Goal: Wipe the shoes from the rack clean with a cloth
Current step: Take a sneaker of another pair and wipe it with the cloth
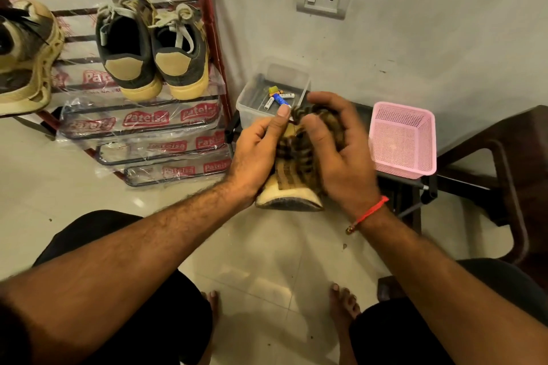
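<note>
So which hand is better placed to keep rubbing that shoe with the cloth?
The right hand. Its fingers already clutch the cloth against the shoe, while the left hand grips the shoe's side and seems to steady it.

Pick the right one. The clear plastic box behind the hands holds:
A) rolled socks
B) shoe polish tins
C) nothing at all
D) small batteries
D: the clear plastic box by the wall has several small batteries lying on its bottom, just beyond the left hand holding the shoe.
</note>
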Demonstrator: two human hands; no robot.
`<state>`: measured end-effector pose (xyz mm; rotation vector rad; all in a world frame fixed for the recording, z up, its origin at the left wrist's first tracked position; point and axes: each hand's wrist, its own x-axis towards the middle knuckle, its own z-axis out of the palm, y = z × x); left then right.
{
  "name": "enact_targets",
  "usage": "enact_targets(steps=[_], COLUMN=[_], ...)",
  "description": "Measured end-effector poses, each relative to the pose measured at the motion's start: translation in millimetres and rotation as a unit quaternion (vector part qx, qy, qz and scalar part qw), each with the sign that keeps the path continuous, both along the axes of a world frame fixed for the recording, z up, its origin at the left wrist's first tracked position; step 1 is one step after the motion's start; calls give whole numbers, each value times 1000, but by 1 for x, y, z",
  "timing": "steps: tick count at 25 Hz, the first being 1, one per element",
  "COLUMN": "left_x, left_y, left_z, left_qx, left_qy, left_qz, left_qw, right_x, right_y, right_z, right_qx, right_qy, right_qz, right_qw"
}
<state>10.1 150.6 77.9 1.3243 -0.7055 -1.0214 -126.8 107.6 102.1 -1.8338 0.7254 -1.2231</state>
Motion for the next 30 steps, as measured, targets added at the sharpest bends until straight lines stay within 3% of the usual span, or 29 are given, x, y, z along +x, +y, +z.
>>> enact_targets(steps=[2,5,8,10,16,19,24,30], left_x=[-2,5,9,10,22,31,26,24], left_y=[1,0,-4,-5,-2,-3,-8,-5], left_z=[-2,4,12,13,13,12,17,19], left_qx=[-30,-65,-86,-72,-3,1,40,-2], left_qy=[16,-7,-73,-89,-11,10,12,4], left_qz=[3,2,22,38,83,102,104,27], left_qw=[999,998,993,993,996,995,994,1000], right_x=[6,2,-3,1,3,4,5,-5], right_y=[6,-10,-20,-11,21,21,33,4], right_z=[-11,-20,-24,-25,-14,-15,-4,-6], right_qx=[-83,-50,25,24,-177,-214,-106,-11], right_qy=[121,182,161,141,138,122,28,-38], right_qz=[66,84,60,48,150,195,219,75], right_qw=[987,978,985,989,963,950,970,996])
